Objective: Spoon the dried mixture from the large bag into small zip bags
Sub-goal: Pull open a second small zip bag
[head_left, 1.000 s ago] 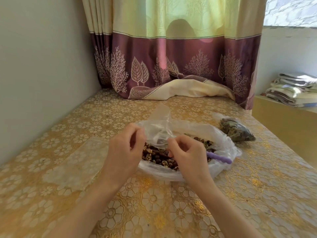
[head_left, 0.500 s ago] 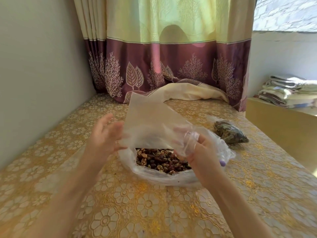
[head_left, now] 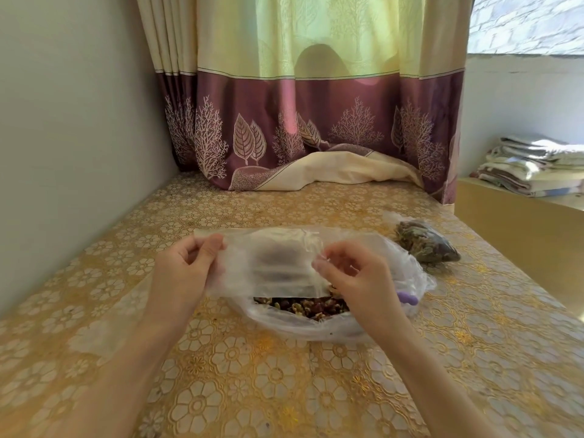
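One clear, empty small zip bag (head_left: 271,263)

A purple-and-cream curtain (head_left: 316,121) hangs behind the gold floral tablecloth (head_left: 252,374); folded linens (head_left: 534,165) far right.

No writing, label, brand, number or sign can be read anywhere in the head view.
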{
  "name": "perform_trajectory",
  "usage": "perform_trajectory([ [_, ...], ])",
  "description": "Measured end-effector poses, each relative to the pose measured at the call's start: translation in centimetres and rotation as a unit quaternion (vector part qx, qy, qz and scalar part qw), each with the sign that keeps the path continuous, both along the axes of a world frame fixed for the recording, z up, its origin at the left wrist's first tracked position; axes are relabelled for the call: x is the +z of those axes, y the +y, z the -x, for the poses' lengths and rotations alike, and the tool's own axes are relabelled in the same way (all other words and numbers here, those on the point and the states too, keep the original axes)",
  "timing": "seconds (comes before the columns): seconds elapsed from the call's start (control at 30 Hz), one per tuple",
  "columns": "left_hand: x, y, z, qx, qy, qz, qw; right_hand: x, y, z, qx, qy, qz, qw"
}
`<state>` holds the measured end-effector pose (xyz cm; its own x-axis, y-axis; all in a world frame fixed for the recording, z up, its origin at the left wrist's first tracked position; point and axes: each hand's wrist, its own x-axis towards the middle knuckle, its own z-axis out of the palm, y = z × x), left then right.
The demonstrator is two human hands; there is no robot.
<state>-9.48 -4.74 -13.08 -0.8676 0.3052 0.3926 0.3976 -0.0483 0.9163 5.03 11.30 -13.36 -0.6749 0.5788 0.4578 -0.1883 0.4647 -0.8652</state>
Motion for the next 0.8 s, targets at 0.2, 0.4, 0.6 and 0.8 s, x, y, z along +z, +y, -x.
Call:
perform_trajectory([
  [0.2, 0.1, -0.1, 0.2, 0.008, 0.009, 0.045, 0.999, 0.5, -0.8, -0.1, 0.114, 0.036, -0.008, 0.993],
  [0.4, 0.1, -0.3, 0.4, 0.015, -0.021, 0.058, 0.998, 0.5, -0.5, -0.2, 0.171, 0.015, 0.033, 0.985],
  [0.6, 0.7, -0.7, -0.1, 0.082, 0.052, 0.066, 0.993, 0.3, 0.0, -0.1, 0.105, 0.035, -0.010, 0.994],
  [0.8, 1.9, -0.2, -2.1, -0.035, 0.479, 0.238, 0.844, 0.3, -0.6, -0.1, 0.142, 0.005, -0.072, 0.987],
])
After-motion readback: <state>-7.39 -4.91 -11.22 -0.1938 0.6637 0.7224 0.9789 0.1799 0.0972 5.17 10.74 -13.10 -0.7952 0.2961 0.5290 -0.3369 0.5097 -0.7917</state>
